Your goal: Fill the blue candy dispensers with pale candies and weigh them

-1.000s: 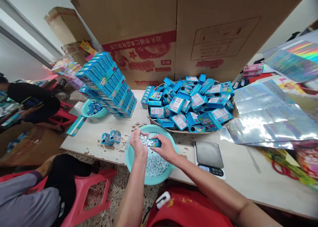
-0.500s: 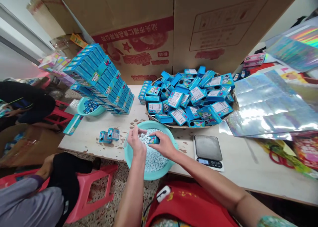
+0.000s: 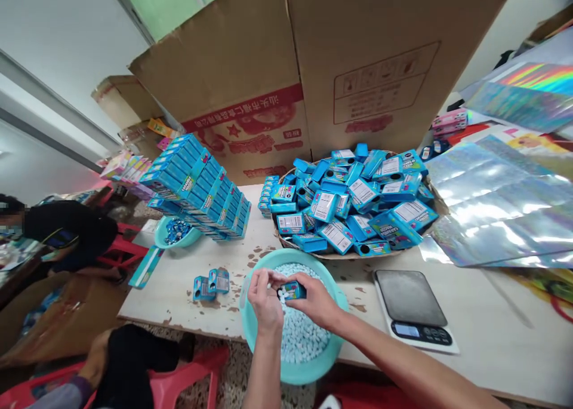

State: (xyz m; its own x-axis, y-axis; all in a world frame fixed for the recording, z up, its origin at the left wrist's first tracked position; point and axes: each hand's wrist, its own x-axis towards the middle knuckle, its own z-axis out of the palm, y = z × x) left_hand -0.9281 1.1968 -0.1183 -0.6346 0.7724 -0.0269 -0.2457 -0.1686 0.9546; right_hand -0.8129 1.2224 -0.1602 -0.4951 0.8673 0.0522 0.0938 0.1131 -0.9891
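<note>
Head view: your right hand [image 3: 316,304] has its grip pinching a small blue candy box [image 3: 295,290] above the turquoise basin [image 3: 308,373]. Your left hand [image 3: 266,301] is cupped palm-up, its grip loosely curled and unclenched, with a few pellets between it and the box's near end. White candy pellets [image 3: 304,340] fill the lower part of the basin, which sits at the front edge of your table [image 3: 487,337].

To your left, two small blue boxes [image 3: 219,281] stand close together; beyond them rises a tilted-looking stack of boxes [image 3: 201,188] beside a small bowl [image 3: 190,240]. Behind the basin, a heap of blue boxes [image 3: 347,203] fills a shallow container. Digital scale [image 3: 412,301]: right of the basin, apart from it.
</note>
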